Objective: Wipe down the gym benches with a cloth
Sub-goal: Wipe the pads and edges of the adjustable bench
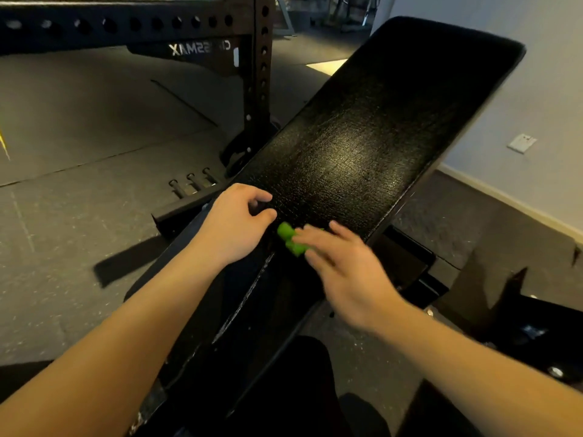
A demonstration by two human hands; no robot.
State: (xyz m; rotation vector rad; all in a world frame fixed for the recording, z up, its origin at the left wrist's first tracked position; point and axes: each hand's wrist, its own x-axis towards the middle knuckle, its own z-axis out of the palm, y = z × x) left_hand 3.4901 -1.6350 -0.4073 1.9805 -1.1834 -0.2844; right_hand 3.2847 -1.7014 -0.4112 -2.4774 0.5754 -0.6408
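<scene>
My feed is smearing the right hand (344, 269) with motion blur, so I am reading its fingers only roughly: they are looking straight and spread, lying over the green cloth (288, 236) and hiding most of it. Only a bunched green lump is showing past the fingertips. Both forearms are running out of the bottom corners of the view. The left hand (236, 222) is curling its fingers at the left edge of the bench back pad (362, 137); I am not able to tell whether it is gripping that edge or just resting there, and I am seeing nothing inside it. A dark shape is sitting at the bottom centre, too dim for me to identify.

The back pad is tilting upward and away, its black textured cover catching a dull sheen. The seat pad (220, 310) is continuing below it toward me. A speckled grey rubber floor (79, 216) is spreading out on the left, where a black perforated rack (262, 74) is standing behind the bench. A pale wall (536, 74) with a socket plate (522, 143) is closing the right side.

The cloth is lying at the bottom end of the back pad, between the two hands: under the right fingers and just beside the left thumb. The hands are staying apart.
</scene>
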